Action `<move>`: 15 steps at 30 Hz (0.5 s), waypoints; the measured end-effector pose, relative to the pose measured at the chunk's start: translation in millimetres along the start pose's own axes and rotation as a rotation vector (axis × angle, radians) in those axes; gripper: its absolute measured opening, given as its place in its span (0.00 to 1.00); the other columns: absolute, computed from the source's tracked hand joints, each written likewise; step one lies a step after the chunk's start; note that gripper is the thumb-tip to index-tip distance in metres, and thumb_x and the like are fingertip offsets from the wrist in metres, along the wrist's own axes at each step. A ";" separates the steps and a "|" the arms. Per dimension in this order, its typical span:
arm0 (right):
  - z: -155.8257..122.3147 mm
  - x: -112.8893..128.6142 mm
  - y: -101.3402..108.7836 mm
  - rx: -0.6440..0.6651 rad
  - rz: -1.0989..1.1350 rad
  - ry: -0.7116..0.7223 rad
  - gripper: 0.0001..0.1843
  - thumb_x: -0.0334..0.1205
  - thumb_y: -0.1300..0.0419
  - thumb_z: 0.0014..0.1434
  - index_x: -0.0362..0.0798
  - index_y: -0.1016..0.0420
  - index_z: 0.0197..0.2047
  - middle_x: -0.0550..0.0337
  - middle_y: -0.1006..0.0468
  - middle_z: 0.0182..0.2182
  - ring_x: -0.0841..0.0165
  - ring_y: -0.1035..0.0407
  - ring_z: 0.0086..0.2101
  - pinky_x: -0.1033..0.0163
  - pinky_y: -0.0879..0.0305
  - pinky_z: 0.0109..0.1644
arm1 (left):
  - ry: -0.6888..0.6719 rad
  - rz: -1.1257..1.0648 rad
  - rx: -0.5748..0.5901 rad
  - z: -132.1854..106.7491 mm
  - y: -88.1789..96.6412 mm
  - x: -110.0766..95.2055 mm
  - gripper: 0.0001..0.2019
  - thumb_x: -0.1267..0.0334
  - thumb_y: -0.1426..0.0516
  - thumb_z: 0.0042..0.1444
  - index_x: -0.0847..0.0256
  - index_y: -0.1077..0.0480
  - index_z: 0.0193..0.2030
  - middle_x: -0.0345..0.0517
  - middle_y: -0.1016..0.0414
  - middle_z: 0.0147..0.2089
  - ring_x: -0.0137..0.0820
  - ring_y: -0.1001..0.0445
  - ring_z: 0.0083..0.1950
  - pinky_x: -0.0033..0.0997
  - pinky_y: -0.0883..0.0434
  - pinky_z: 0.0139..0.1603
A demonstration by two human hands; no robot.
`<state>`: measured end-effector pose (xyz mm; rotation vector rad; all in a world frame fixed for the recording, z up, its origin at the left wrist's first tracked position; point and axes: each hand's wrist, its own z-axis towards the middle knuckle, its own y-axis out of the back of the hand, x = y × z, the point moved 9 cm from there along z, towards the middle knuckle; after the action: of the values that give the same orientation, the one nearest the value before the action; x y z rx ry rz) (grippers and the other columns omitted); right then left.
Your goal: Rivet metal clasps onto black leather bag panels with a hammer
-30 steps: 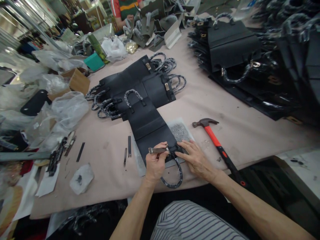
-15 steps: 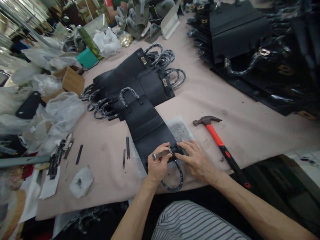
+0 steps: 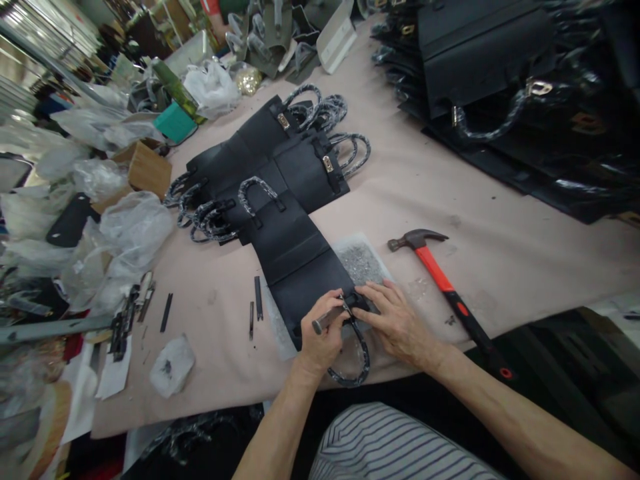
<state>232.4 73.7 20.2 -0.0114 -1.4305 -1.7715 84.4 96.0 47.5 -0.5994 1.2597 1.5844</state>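
Observation:
A black bag panel (image 3: 300, 257) lies across a pale stone-like slab (image 3: 363, 260) at the table's near edge. My left hand (image 3: 320, 337) is closed around a short metal punch (image 3: 327, 321), its far end against the panel by the handle's base. My right hand (image 3: 395, 320) presses the panel's near end beside the punch, fingers stretched out; its fingertips are partly hidden. Toward me curves a plastic-wrapped handle (image 3: 364, 363), joined to the panel. At the far end stands a second wrapped handle (image 3: 257, 183). To the right rests a claw hammer (image 3: 440, 273) with a red and black grip.
More black bag panels (image 3: 260, 150) with wrapped handles lie beyond. Finished-looking black bags (image 3: 480, 60) are piled at back right. Thin tools (image 3: 259, 298), a crumpled plastic packet (image 3: 173, 365), plastic bags (image 3: 135, 227) and a cardboard box (image 3: 150, 168) occupy the left side.
The view has shifted slightly. The punch leans a little differently in my left hand, its near end lower. My right hand keeps pressing at the same spot.

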 end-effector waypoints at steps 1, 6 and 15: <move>0.0 0.1 -0.1 -0.001 0.002 0.002 0.27 0.25 0.47 0.58 0.52 0.23 0.57 0.45 0.30 0.63 0.51 0.41 0.65 0.33 0.45 0.69 | -0.021 0.014 0.001 -1.7 -1.0 -1.8 0.06 0.72 0.42 0.66 0.59 0.25 0.46 0.51 0.19 0.51 0.41 0.21 0.57 0.47 0.22 0.62; -1.5 -2.6 -0.1 -0.025 0.044 -0.014 0.28 0.24 0.48 0.58 0.53 0.22 0.57 0.47 0.30 0.63 0.52 0.42 0.66 0.32 0.47 0.70 | -0.009 0.086 -0.017 -8.1 -1.9 0.9 0.08 0.72 0.45 0.67 0.59 0.25 0.46 0.53 0.19 0.52 0.41 0.21 0.58 0.49 0.22 0.62; -3.9 -2.0 2.2 -0.054 0.053 0.024 0.24 0.25 0.49 0.60 0.48 0.25 0.57 0.44 0.29 0.62 0.52 0.43 0.68 0.34 0.46 0.71 | -0.048 0.139 0.008 -5.2 -4.7 -1.7 0.07 0.72 0.45 0.67 0.60 0.27 0.45 0.53 0.20 0.51 0.40 0.21 0.57 0.47 0.22 0.61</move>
<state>236.8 71.7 19.6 -0.0558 -1.3529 -1.7613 88.3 90.5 45.1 -0.4744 1.2943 1.6976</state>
